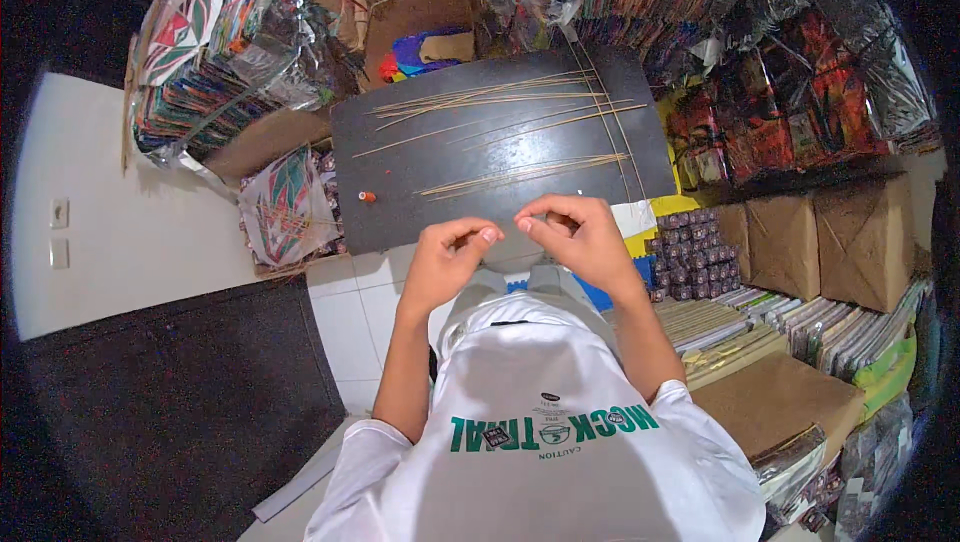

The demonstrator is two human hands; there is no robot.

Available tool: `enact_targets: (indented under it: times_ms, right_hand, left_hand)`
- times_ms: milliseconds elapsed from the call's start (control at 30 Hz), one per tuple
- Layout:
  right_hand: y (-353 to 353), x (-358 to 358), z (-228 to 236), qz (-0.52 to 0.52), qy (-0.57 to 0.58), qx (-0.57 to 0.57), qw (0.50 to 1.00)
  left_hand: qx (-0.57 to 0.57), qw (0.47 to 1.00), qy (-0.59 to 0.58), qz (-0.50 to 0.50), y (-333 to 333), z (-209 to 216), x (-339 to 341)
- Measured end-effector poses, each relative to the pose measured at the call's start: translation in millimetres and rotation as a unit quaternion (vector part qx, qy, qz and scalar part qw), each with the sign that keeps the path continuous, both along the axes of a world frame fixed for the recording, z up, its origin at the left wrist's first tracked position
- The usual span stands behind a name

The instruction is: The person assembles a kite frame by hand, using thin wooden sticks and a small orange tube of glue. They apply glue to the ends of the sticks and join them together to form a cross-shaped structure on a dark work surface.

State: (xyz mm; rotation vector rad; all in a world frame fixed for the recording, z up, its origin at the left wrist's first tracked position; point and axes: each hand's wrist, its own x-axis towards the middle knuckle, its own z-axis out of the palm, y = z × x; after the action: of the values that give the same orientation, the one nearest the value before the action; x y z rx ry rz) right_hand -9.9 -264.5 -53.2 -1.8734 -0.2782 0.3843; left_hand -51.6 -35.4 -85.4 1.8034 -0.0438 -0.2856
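Note:
My left hand [449, 260] is held over the near edge of the dark table [380, 222], thumb and forefinger pinched together. A short gap to the right, my right hand [583, 242] makes a similar pinch with its fingers curled. Whatever is between the fingertips is too fine to make out. Beyond my hands lie several thin bamboo sticks [525, 176], loosely side by side on the tabletop. More bamboo sticks [470, 97] are spread toward the far side, and two long ones run lengthwise at the right. A small orange spool of thread [367, 197] stands near the left edge.
Wrapped stacks of colourful sheets [230, 72] rise at the left, above a box with a patterned kite sheet [290, 204]. An open cardboard box [415, 17] stands behind the table. Brown paper parcels [860, 242] and piled small dark boxes [692, 254] crowd the right.

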Motion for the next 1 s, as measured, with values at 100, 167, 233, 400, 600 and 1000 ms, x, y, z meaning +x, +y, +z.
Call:
enact_targets:
  times_ms: [100,167,233,400,600,1000]
  right_hand:
    - [3,0,-5,0.002,-0.067,0.053,0.996]
    - [6,1,-2,0.014,-0.087,0.06,0.994]
    - [8,0,8,0.023,-0.069,0.039,0.997]
    - [6,2,9,0.02,-0.087,-0.005,0.996]
    - [4,1,9,-0.008,-0.135,-0.018,0.991]
    - [7,-3,9,0.0,-0.134,0.017,0.991]
  left_hand:
    - [0.037,0.986,-0.162,0.016,-13,13,3]
    - [-0.013,0.989,-0.143,0.039,-23,21,5]
    - [-0.039,0.993,-0.103,0.039,-24,26,7]
    - [0.007,1.0,0.017,0.022,-17,34,13]
    - [0.066,0.996,-0.056,0.032,-13,33,13]
    - [0.002,0.99,-0.136,0.044,-23,33,9]
